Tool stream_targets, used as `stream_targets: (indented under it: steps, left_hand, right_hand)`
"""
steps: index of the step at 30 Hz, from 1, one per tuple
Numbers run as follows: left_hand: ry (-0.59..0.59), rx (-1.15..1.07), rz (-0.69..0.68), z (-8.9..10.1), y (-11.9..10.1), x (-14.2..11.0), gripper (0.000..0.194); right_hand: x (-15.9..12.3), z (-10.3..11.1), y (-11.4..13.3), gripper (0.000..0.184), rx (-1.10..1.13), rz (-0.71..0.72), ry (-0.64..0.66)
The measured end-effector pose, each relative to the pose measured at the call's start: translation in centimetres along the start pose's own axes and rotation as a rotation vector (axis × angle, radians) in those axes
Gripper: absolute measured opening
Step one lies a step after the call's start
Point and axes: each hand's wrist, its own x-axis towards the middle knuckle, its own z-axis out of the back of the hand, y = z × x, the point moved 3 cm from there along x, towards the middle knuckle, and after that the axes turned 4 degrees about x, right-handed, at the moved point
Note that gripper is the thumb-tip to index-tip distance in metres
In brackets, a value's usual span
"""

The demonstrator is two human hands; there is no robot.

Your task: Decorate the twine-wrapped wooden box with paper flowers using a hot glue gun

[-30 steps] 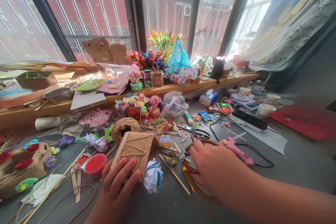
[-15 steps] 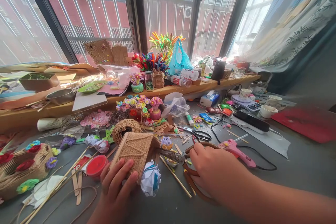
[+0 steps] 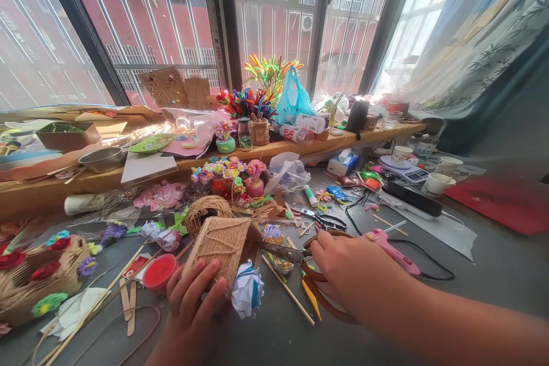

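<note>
My left hand [image 3: 195, 300] is wrapped around the near side of a small twine-covered box [image 3: 221, 243], whose top carries a zigzag of cord. In my right hand [image 3: 343, 260] is a pair of large scissors [image 3: 285, 253] with brown loop handles. Their blades reach the right end of the box, at its open edge; the tips are hidden there. A crumpled ball of white and blue paper [image 3: 247, 290] lies against the box's near right corner. Behind the box sits a roll of twine [image 3: 206, 211].
A pink glue gun [image 3: 392, 251] with a cord lies right of my right hand. A red tub [image 3: 159, 271], wooden sticks [image 3: 128, 309] and a flower-decorated twine basket [image 3: 71, 263] are on the left. Black-handled scissors [image 3: 330, 221] and craft flowers [image 3: 231, 168] lie farther back.
The scissor handles have come closer together, with the blades still at the box's right end. My left hand keeps its hold, and the whole view has shifted very slightly.
</note>
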Motion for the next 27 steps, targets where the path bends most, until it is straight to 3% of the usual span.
stream_targets:
  steps: [4,7,13,16,18,21,24,27]
  left_hand:
    - [0.038,-0.002,0.023,-0.2,0.4,0.1,0.066]
    - [0.082,-0.057,0.154,-0.3,0.8,0.0,0.084]
    - [0.302,-0.466,0.892,-1.4,2.0,-1.8,0.098]
    - [0.348,-0.735,1.091,-2.1,2.7,-2.5,0.108]
    - [0.409,-0.849,1.119,-2.4,3.1,-2.8,0.11]
    - [0.529,-0.895,1.054,-2.5,3.6,-3.1,0.109]
    - [0.572,-0.757,0.918,-2.1,3.6,-3.6,0.105]
    - [0.554,-0.511,0.827,-1.9,3.3,-4.2,0.097]
  right_hand:
    - [-0.2,0.1,-0.9,0.016,0.119,-0.069,-0.042]
    - [-0.4,-0.6,-2.6,0.017,0.19,-0.127,-0.075]
    - [0.1,-3.3,-9.7,0.034,0.393,-0.261,-0.054]
    - [1.1,-5.4,-14.0,0.047,0.501,-0.273,-0.013]
    - [1.8,-6.8,-16.3,0.05,0.486,-0.236,-0.019]
    - [2.6,-8.5,-18.1,0.067,0.445,-0.232,-0.05]
    - [2.8,-8.9,-17.9,0.08,0.408,-0.221,-0.093]
    - [2.4,-8.2,-16.5,0.075,0.378,-0.17,-0.149]
